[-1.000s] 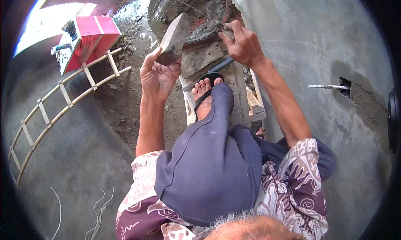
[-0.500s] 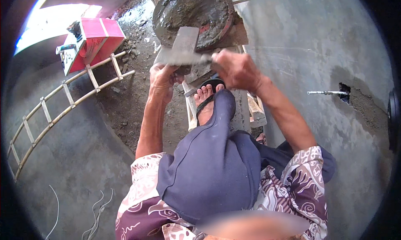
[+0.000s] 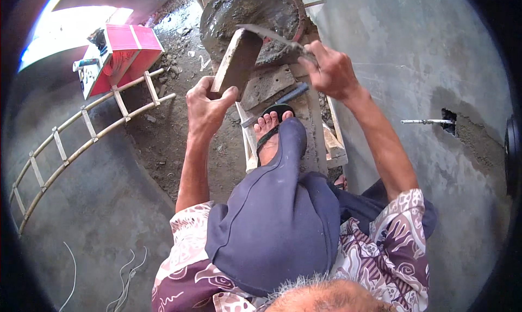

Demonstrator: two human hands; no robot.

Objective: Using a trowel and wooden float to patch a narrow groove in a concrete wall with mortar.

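Observation:
My left hand (image 3: pixel 212 105) grips a grey, brick-like block (image 3: pixel 235 59) by its lower end, tilted up to the right. My right hand (image 3: pixel 331 73) is closed on the handle of a trowel (image 3: pixel 272 36), whose narrow grey blade reaches left to the block's top end. Behind them sits a round reddish-rimmed pan (image 3: pixel 223 10) of wet grey mortar, on boards (image 3: pixel 266 83). A blue bar-like object (image 3: pixel 291 94) lies below the pan. My sandalled foot (image 3: pixel 267 132) rests under the block, between my hands.
A bamboo ladder (image 3: pixel 87 124) lies at left, with a pink box (image 3: pixel 122 40) at its far end. Pale wires (image 3: pixel 128 276) lie at lower left. A grey plastered wall (image 3: pixel 380 35) on the right has a white pipe (image 3: pixel 424 121) at a hole. Rubble (image 3: pixel 163 83) covers the ground.
Half a second ago the blurred trowel crossed the middle of the block; it has risen to the top end, with my right hand moving up and right. The block is turned, showing a narrow side.

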